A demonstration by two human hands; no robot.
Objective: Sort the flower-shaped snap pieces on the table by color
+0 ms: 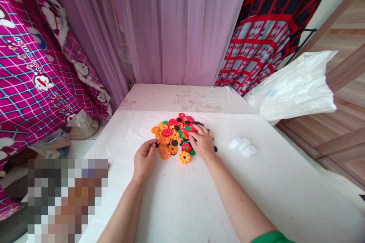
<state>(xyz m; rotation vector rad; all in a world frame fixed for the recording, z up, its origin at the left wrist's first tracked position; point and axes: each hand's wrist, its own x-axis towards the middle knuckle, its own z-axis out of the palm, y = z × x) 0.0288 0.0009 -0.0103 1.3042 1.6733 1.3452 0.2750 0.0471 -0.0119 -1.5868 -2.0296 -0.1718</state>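
A loose pile of notched plastic discs (167, 133) in red, orange, yellow, green and black lies on the white-covered table. My left hand (145, 158) is at the pile's left edge, thumb and fingertips pinched on what looks like a black notched disc (156, 145), mostly covered by the fingers. Across the right side of the pile rests my right hand (203, 141), fingers stretched out and touching the discs, some of which it hides. A yellow-orange disc (184, 157) sits at the front edge of the heap. Orange discs (164, 152) lie close to my left fingertips.
Several white pieces (243, 147) lie together right of the pile. A white plastic bag (296, 87) stands by the table's right edge. Behind the table (182, 205) hangs a purple curtain (182, 26). Patterned cloths hang left and right. Part of the lower left is pixelated.
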